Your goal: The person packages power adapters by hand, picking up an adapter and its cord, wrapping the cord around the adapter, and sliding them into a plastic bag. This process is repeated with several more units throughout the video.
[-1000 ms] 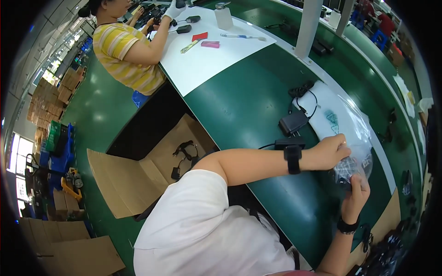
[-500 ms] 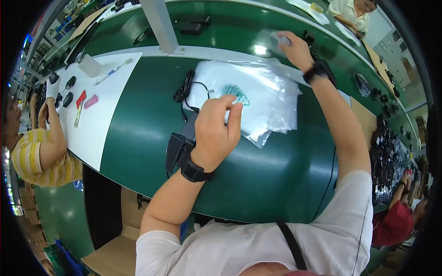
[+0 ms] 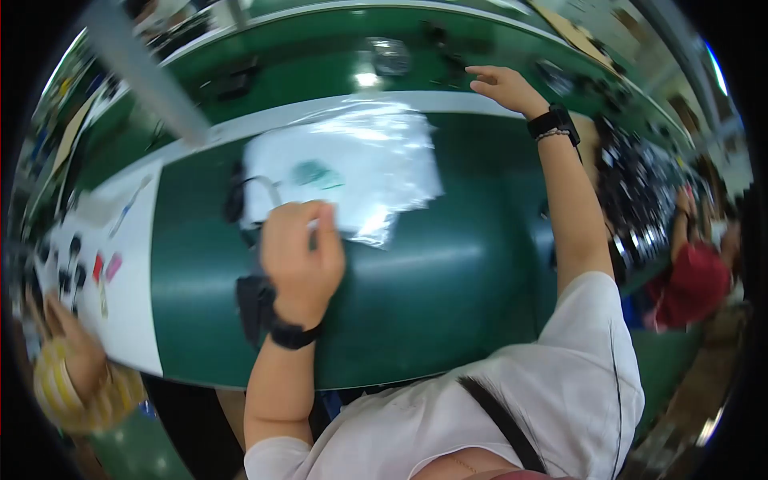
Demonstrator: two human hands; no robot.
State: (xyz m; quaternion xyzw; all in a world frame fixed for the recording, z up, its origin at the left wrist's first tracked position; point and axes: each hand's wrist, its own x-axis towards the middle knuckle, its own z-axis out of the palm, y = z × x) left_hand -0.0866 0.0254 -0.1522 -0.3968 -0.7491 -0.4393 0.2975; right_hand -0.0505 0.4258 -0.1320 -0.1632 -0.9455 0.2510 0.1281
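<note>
My left hand [image 3: 300, 256] is over the green table just below a stack of clear plastic bags [image 3: 384, 164], thumb and fingers curled together. It is blurred, and whatever its fingers may hold is hidden. Beside its wrist lies a black block-like device [image 3: 253, 308], with a coiled black cable [image 3: 234, 192] further up at the stack's left edge. Stretched out to the far right, my right hand [image 3: 506, 88] is open and holds nothing, its fingers extended above the green surface behind the white ledge. A small clear bag [image 3: 390, 58] rests on that surface, to the left of my right hand.
A grey post [image 3: 148, 76] rises at the left. On the white sheet [image 3: 132, 264] lie a red piece, a pink piece and a brush. A co-worker in yellow stripes [image 3: 88, 392] sits left; another in red [image 3: 692, 288] is right, near heaped black parts [image 3: 632, 172].
My right hand has let go of the small clear bag and moved right, its fingers opening. The view has swung right, so table items appear further left. My left hand remains curled.
</note>
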